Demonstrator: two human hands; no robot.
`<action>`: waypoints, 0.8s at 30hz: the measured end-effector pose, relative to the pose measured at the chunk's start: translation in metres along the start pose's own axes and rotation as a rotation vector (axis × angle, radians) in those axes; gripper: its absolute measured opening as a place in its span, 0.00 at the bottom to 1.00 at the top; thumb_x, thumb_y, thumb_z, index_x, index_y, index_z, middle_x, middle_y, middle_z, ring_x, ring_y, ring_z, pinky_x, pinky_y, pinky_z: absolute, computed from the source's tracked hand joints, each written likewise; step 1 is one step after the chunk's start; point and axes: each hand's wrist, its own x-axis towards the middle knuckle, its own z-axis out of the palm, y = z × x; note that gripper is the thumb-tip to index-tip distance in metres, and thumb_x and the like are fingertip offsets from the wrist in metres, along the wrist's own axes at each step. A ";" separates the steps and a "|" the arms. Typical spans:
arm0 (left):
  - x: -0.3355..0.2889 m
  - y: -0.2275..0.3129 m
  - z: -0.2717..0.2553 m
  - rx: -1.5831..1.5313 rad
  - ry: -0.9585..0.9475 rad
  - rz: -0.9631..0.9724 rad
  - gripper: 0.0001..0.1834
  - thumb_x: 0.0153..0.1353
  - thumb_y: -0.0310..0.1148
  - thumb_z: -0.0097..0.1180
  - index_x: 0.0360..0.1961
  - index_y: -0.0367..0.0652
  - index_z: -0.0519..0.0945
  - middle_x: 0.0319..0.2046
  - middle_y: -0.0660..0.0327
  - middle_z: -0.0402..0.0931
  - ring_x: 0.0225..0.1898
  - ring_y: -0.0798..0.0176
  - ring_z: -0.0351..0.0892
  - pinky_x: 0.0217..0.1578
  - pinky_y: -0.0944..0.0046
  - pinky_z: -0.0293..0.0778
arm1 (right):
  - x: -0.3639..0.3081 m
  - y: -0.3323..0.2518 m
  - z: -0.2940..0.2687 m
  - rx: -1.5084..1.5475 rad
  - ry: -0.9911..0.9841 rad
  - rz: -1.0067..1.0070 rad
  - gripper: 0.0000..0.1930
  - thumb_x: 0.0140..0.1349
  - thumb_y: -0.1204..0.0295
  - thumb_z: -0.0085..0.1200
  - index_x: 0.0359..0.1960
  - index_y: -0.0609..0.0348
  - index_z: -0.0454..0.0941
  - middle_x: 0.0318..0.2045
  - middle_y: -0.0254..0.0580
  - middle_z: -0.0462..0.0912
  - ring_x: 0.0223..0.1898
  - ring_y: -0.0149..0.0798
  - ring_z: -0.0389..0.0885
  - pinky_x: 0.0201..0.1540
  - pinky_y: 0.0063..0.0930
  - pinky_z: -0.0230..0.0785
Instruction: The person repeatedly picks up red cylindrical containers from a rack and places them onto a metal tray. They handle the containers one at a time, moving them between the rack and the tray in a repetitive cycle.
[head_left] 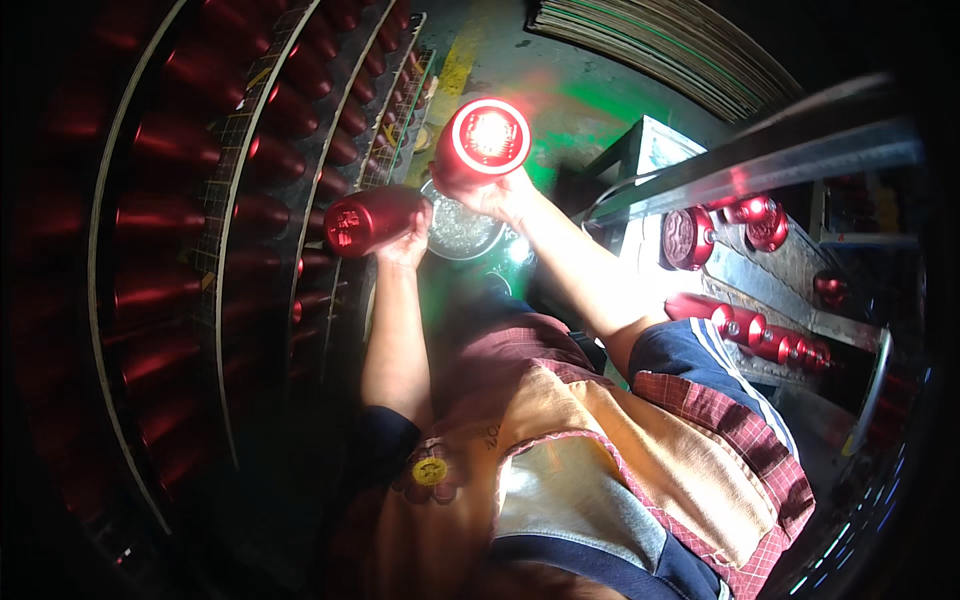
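In my left hand (404,245) is a glossy red metallic bottle (365,222), lying nearly sideways with its flat base toward the left. My fingers close around its right end. My right hand (497,196) grips a second red bottle (462,165) from below, tilted so that its round base faces up. Strong light glares off that base and bleaches its middle. The two bottles are apart, the right one farther out. Below and between my hands shows a round, pale, shiny surface (462,228), partly hidden by them; I cannot tell what it is.
Close on my left stands a tall rack (232,200) with several shelves of red bottles. To my right, a metal frame (745,180) crosses above red bottles (745,325) set on small holders. Flat sheets (660,50) are stacked beyond. Green and yellow mark the floor (560,110).
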 end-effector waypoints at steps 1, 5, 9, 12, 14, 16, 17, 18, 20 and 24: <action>-0.003 0.006 -0.004 0.062 -0.019 0.062 0.30 0.57 0.51 0.59 0.54 0.41 0.78 0.53 0.48 0.76 0.55 0.30 0.71 0.45 0.33 0.81 | -0.011 0.004 0.001 -0.019 -0.094 0.012 0.21 0.66 0.55 0.55 0.48 0.61 0.80 0.50 0.52 0.82 0.53 0.49 0.80 0.63 0.52 0.70; 0.000 0.045 -0.008 0.039 -0.140 -0.168 0.30 0.64 0.45 0.54 0.61 0.36 0.71 0.62 0.45 0.69 0.62 0.32 0.67 0.54 0.30 0.75 | -0.044 0.027 0.007 -0.122 -0.024 -0.161 0.27 0.62 0.46 0.53 0.55 0.52 0.76 0.55 0.44 0.80 0.54 0.46 0.80 0.63 0.56 0.67; -0.026 0.057 -0.011 0.152 -0.188 -0.290 0.32 0.63 0.44 0.54 0.63 0.34 0.69 0.64 0.43 0.66 0.63 0.30 0.63 0.53 0.28 0.72 | -0.135 0.040 -0.011 -0.129 -0.046 -0.343 0.21 0.62 0.49 0.56 0.46 0.52 0.81 0.45 0.40 0.85 0.46 0.42 0.83 0.57 0.49 0.72; -0.069 0.030 -0.022 0.296 -0.115 -0.149 0.34 0.61 0.47 0.57 0.62 0.36 0.70 0.62 0.43 0.68 0.61 0.33 0.66 0.50 0.33 0.76 | -0.226 0.037 -0.035 -0.089 0.057 -0.590 0.18 0.65 0.53 0.56 0.44 0.54 0.82 0.40 0.41 0.87 0.40 0.41 0.85 0.53 0.46 0.77; -0.102 0.003 -0.031 0.347 -0.060 -0.091 0.35 0.60 0.49 0.58 0.62 0.38 0.70 0.61 0.44 0.69 0.59 0.34 0.68 0.47 0.36 0.78 | -0.292 0.026 -0.046 -0.103 0.010 -0.684 0.20 0.65 0.53 0.56 0.48 0.55 0.80 0.43 0.42 0.86 0.43 0.41 0.85 0.54 0.45 0.77; -0.133 -0.020 -0.036 0.320 0.004 -0.124 0.35 0.59 0.50 0.59 0.62 0.39 0.71 0.60 0.44 0.70 0.58 0.36 0.70 0.46 0.38 0.80 | -0.367 0.018 -0.046 -0.160 0.107 -0.883 0.20 0.66 0.55 0.55 0.51 0.56 0.78 0.46 0.44 0.84 0.45 0.42 0.84 0.53 0.43 0.78; -0.143 -0.031 -0.038 0.352 0.010 -0.143 0.34 0.60 0.51 0.59 0.62 0.39 0.71 0.60 0.45 0.71 0.57 0.37 0.71 0.46 0.39 0.80 | -0.408 0.013 -0.041 -0.200 0.218 -1.021 0.20 0.67 0.57 0.54 0.53 0.56 0.78 0.46 0.45 0.83 0.45 0.43 0.84 0.51 0.43 0.79; -0.150 -0.043 -0.040 0.394 0.010 -0.152 0.34 0.60 0.51 0.58 0.61 0.39 0.71 0.59 0.45 0.71 0.57 0.38 0.71 0.46 0.40 0.80 | -0.446 -0.004 -0.032 -0.130 0.262 -1.129 0.19 0.67 0.58 0.54 0.53 0.56 0.78 0.46 0.42 0.83 0.46 0.41 0.83 0.51 0.41 0.79; -0.157 -0.075 -0.041 0.482 0.021 -0.141 0.34 0.61 0.51 0.58 0.61 0.40 0.71 0.59 0.46 0.72 0.56 0.39 0.72 0.47 0.41 0.80 | -0.531 -0.047 -0.014 -0.421 0.490 -1.436 0.20 0.67 0.59 0.54 0.56 0.54 0.76 0.47 0.38 0.82 0.47 0.38 0.82 0.49 0.38 0.80; -0.134 -0.190 -0.024 0.696 0.028 -0.047 0.32 0.62 0.52 0.57 0.61 0.41 0.72 0.57 0.48 0.74 0.55 0.42 0.74 0.48 0.43 0.80 | -0.654 -0.185 -0.009 -1.096 0.928 -1.760 0.22 0.62 0.64 0.61 0.58 0.49 0.77 0.47 0.37 0.81 0.48 0.39 0.82 0.55 0.38 0.76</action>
